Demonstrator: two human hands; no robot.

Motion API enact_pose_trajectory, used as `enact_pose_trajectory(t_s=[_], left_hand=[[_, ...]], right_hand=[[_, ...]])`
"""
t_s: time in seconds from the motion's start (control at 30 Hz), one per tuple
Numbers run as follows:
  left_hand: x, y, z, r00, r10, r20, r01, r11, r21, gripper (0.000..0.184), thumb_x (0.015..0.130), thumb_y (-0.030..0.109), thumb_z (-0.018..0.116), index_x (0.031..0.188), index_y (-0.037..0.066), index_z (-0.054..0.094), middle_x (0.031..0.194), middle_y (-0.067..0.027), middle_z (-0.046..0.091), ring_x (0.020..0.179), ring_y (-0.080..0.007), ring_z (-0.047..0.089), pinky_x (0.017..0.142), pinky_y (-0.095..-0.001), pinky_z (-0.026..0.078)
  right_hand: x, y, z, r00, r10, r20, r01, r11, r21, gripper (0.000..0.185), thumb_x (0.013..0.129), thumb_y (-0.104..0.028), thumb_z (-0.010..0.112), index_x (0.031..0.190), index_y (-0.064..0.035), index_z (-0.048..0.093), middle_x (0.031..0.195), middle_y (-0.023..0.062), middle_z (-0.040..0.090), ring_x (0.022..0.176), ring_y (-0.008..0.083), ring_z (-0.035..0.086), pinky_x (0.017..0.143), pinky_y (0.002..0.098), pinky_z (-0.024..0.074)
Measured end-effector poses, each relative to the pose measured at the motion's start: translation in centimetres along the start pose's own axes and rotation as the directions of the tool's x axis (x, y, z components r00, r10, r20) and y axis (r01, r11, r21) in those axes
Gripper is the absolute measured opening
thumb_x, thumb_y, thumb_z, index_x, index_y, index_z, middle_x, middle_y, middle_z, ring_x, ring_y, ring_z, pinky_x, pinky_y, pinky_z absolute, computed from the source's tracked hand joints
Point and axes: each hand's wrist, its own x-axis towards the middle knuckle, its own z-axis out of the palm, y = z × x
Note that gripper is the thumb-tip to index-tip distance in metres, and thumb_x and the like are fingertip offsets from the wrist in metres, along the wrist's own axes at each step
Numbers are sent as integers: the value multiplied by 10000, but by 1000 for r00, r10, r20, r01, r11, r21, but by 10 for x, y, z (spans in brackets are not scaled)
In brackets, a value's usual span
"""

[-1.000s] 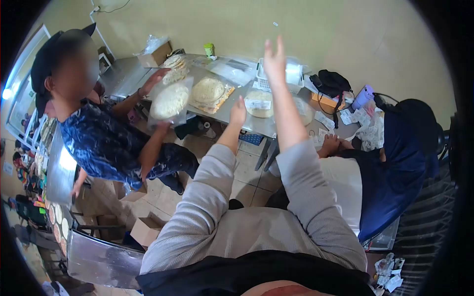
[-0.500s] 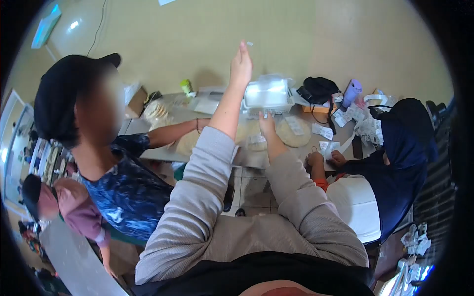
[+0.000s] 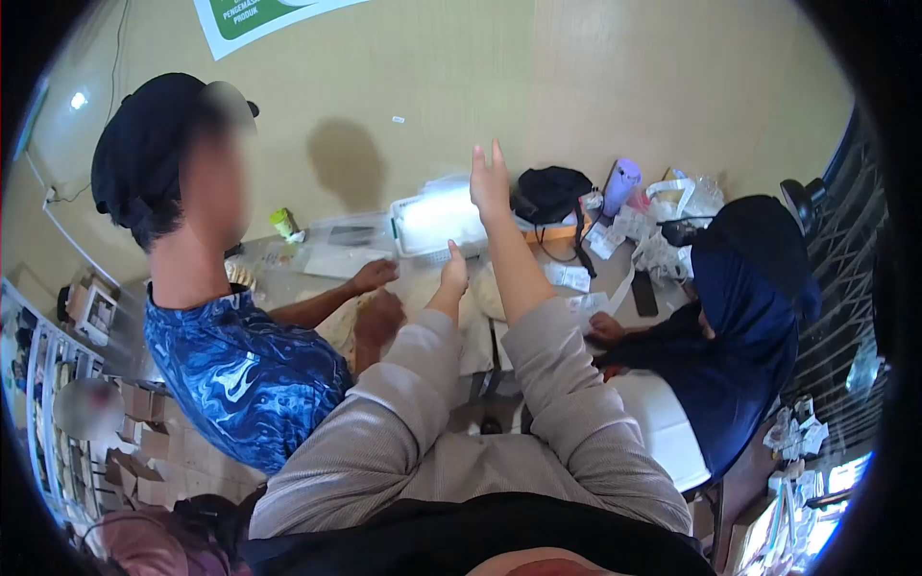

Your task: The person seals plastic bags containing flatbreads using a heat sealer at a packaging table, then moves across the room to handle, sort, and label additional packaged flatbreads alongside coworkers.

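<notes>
My left hand is held out over the table, fingers apart from the thumb, with nothing in it. Higher up and to the right, my right hand is raised in front of the wall with its fingers apart, empty. Between and behind them stands a white basket with clear plastic sheets on it. Below the basket, round flat breads lie partly hidden by my forearms.
A co-worker in a blue patterned shirt works at the left. Another person in a dark head covering sits at the right. A black bag, a purple bottle, a phone and paper labels lie on the table.
The view has swung, showing more wall and a poster. My hands have changed places, uncrossing since the last frame. The co-worker at the left no longer holds the bagged bread seen one second ago.
</notes>
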Motion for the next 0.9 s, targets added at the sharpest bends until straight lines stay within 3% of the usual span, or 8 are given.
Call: enact_pose_trajectory(t_s=[0.1,0.3,0.53,0.63,0.7,0.77,0.8,0.9], left_hand=[[23,7,20,998,42,-50,-51,983,-176,882,822,806,120,636,43,522,483,-38,389,385,-181,374,381,-346,297],[39,-6,61,996,9,-90,-13,999,-43,973,840,785,130,700,-46,616,546,-120,520,477,-239,523,461,-382,410],[104,13,69,956,293,-2,-279,908,-312,877,903,701,150,1234,10,577,784,-181,641,617,-246,602,577,-367,458],[123,-32,80,543,831,120,-836,521,174,785,948,632,156,1292,37,535,751,-181,626,575,-226,565,559,-373,440],[125,-37,84,480,873,86,-860,448,243,754,961,608,161,1300,44,531,662,-157,597,523,-226,526,533,-376,423],[113,-31,65,711,694,115,-688,651,321,721,975,574,164,1312,42,516,639,-156,589,498,-254,516,530,-390,424],[69,4,44,886,403,230,-414,910,-4,648,987,526,221,1330,49,496,606,-146,578,501,-269,546,536,-400,443],[31,60,-12,832,421,361,-393,907,-152,635,983,529,264,1345,56,484,535,-94,534,458,-209,507,480,-362,418]], right_hand=[[30,-41,-31,973,102,208,-160,946,283,609,965,-362,485,1456,-68,274,582,10,459,428,107,416,396,278,351],[41,-42,-26,921,157,356,-312,845,434,622,979,-320,486,1483,-100,195,494,-57,327,366,61,305,344,247,258],[49,-79,-48,959,70,274,-207,832,514,632,979,-291,504,1486,-93,184,506,-65,349,398,38,328,361,226,271],[29,-92,-49,972,88,220,-209,758,618,662,967,-289,531,1487,-70,185,514,-90,298,457,24,267,424,233,217],[36,-118,-44,972,110,207,-212,786,580,658,966,-278,533,1489,-77,186,517,-93,299,458,21,267,427,228,214],[48,-156,-39,989,36,142,-115,786,608,652,966,-261,535,1491,-92,189,513,-100,307,450,17,256,417,224,204],[46,-163,-54,994,-7,106,-63,765,641,652,965,-257,536,1491,-94,187,512,-100,312,445,16,257,413,223,203],[45,-183,-83,993,-113,-37,108,733,672,632,982,-241,503,1492,-97,158,516,-90,292,428,23,256,400,211,222]])
